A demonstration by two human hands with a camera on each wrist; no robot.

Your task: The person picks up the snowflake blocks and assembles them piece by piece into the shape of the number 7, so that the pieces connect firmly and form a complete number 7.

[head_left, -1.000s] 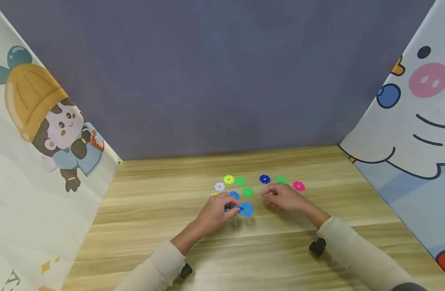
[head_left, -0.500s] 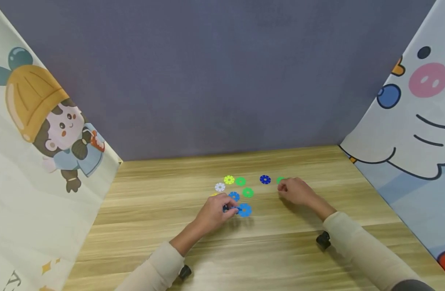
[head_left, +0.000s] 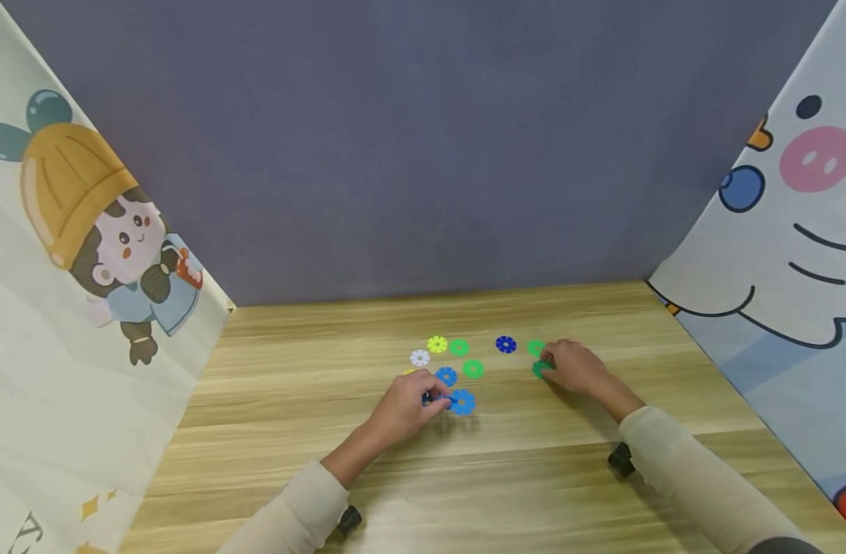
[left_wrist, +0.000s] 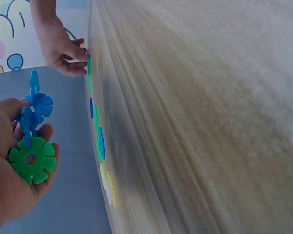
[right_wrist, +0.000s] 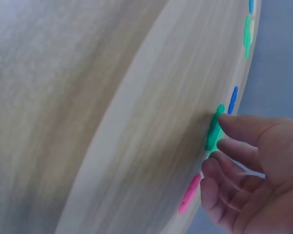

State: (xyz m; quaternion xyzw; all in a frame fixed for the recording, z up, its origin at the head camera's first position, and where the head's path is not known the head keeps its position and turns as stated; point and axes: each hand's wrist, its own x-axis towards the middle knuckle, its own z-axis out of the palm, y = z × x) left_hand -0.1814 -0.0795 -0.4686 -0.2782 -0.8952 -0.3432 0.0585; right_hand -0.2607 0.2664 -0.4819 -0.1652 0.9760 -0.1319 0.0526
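Observation:
In the left wrist view, my left hand (left_wrist: 19, 161) holds several notched plastic discs slotted together, blue discs (left_wrist: 40, 104) at the top and a green disc (left_wrist: 32, 160) below. From the head view, a blue disc (head_left: 462, 402) juts out past that hand's fingertips, just above the table. My right hand (head_left: 574, 365), over to the right, pinches a darker green disc (right_wrist: 215, 127) between thumb and forefinger, low over the wood. Right behind it lies a lighter green disc (head_left: 536, 348). A pink disc (right_wrist: 189, 194) is below the fingers in the right wrist view; the hand hides it from the head view.
Loose discs lie between the hands: dark blue (head_left: 505, 344), green (head_left: 473, 369), blue (head_left: 447, 376), white (head_left: 419, 358) and yellow-green (head_left: 437, 344). A yellow disc (head_left: 410, 372) is partly covered by my left hand. A grey panel (head_left: 423, 154) stands behind the wooden table (head_left: 464, 492).
My right hand has moved right, away from the joined discs, and a darker green disc now shows at its fingertips. The left hand keeps its hold, its discs shifting slightly left.

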